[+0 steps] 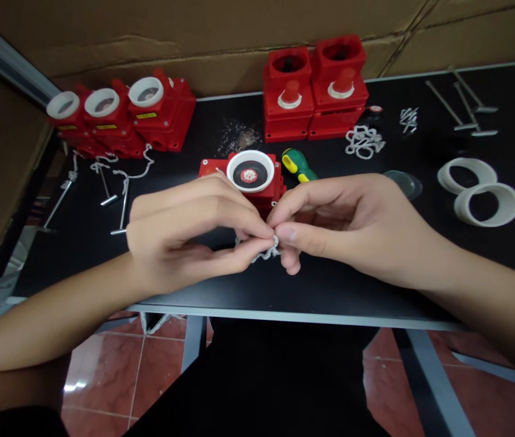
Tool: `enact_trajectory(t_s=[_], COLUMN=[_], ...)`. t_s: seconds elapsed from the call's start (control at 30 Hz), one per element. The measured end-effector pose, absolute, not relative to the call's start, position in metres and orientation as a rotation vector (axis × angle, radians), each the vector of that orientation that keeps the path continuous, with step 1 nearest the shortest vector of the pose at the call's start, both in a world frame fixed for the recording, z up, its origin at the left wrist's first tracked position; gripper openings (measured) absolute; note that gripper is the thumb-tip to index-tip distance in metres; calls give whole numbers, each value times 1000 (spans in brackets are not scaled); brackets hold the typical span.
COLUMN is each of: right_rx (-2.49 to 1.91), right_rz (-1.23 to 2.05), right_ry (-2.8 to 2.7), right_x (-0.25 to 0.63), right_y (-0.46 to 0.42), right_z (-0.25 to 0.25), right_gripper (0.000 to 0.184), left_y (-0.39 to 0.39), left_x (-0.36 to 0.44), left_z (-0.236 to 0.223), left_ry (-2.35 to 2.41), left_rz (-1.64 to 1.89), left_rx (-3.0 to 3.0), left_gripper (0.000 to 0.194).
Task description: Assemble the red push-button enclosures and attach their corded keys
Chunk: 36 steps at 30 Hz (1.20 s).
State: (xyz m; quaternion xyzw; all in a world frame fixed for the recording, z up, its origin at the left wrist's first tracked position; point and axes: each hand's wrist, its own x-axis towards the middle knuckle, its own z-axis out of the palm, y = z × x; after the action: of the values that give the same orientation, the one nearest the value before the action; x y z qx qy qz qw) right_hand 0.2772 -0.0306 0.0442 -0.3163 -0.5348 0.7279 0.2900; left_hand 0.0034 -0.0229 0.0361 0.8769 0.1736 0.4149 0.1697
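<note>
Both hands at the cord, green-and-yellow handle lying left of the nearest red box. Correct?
Wrong side: the head view shows the green-and-yellow handle right of the nearest red box. Left hand and right hand are at the cord, as stated.

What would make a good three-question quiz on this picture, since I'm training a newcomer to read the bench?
1. Multiple choice: what do the fingertips of the left hand and right hand pinch? A) a metal bar; B) a whitish cord; C) a green-and-yellow handle.

2. True or false: two white rings lie overlapping in view on the right of the black table.

3. Count: how many red boxes stand grouped at the back left?

Key: 1. B; 2. True; 3. Three.
</note>
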Motion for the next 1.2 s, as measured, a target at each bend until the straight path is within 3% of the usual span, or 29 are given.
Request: enact_trajectory(t_s=[0.17,0.4,0.9,1.2], right_rx=[-817,-795,-814,-847], right_rz=[1976,2069,2032,1946], right_ry=[-1374,-1331,-1340,-1354], right_x=[277,278,277,275], right_y=[-32,-32,-34,-35], right_z=[43,42,40,32], right_gripper=[27,31,30,31], left_y=[-18,-23,-17,-17], left_x=[0,-4,7,12], left_z=[34,45,28,21], left_ry=[388,495,421,451], left_rz=[1221,1041,1276,1304], left_rx=[2516,2471,2464,2440], left_gripper=[44,36,40,27])
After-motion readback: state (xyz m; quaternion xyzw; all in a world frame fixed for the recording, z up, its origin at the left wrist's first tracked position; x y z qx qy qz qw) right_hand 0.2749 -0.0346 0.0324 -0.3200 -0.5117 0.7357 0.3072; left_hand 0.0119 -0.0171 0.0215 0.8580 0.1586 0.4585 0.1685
